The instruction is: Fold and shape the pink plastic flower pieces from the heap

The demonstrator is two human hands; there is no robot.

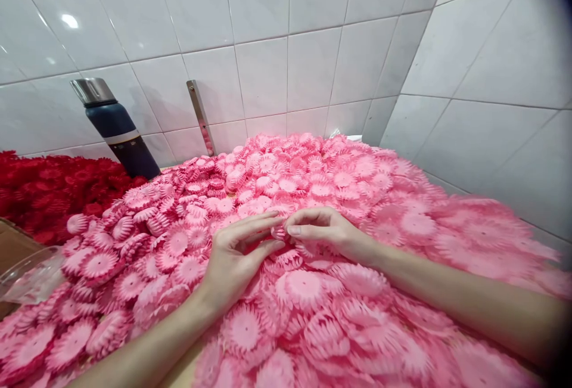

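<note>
Both hands meet above a wide heap of pink fringed flower pieces (305, 290). A small pink flower piece (279, 232) with curled petals is between my fingertips. My right hand (328, 232) pinches its right side between thumb and forefinger. From the left, my left hand (241, 248) curves around it, with thumb and fingertips closing on its edge. The palm side of the left hand is partly hidden. More curled pink pieces (99, 264) lie to the left of my hands, while flatter ones (417, 224) lie to the right.
A dark blue bottle (123, 137) with a steel cap stands by the tiled wall (263, 6). Red flower pieces (53, 191) are piled at far left. A clear plastic container (33, 278) and cardboard (15, 239) sit at the left edge. A metal strip (200, 115) leans against the wall.
</note>
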